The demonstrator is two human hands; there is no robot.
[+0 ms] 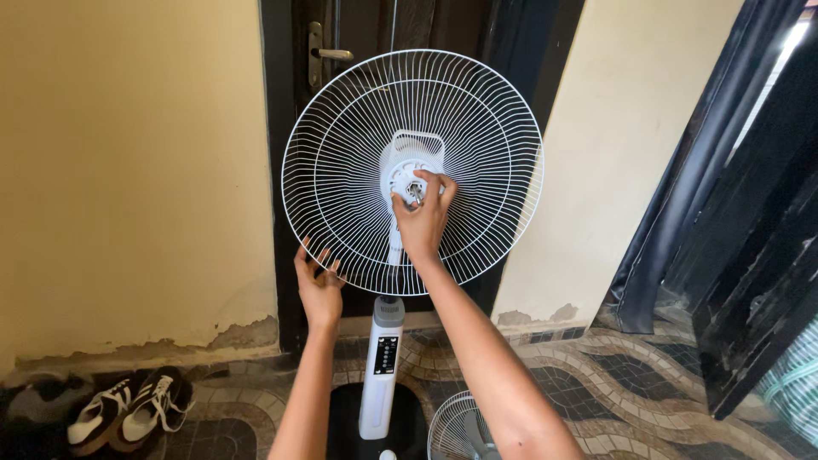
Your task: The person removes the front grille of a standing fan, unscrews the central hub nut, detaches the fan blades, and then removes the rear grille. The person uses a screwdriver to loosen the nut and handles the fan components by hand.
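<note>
A white standing fan rises from the tiled floor in front of a dark door, set between two cream walls. Its rear wire grille is in place with no blades or front guard on it, so the white motor hub shows at the centre.

The right hand reaches up to the hub, its fingertips closed around the small centre piece on the motor shaft; thumb and fingers pinch it from the sides. The left hand grips the lower left rim of the grille, fingers curled over the outer ring, thumb behind.

The grille's upper edge comes up level with the door handle. On the left there is open wall beside the grille; on the right the grille's edge overlaps the other wall, and farther right a dark curtain hangs down to the floor, well apart from the fan.

Below the grille the fan's white column carries a dark control panel and ends in a black base. Just right of the base, at the bottom edge of the view, a second wire grille lies on the floor. At the bottom left corner, by the peeling foot of the wall, a pair of black-and-white shoes sits on the floor.
</note>
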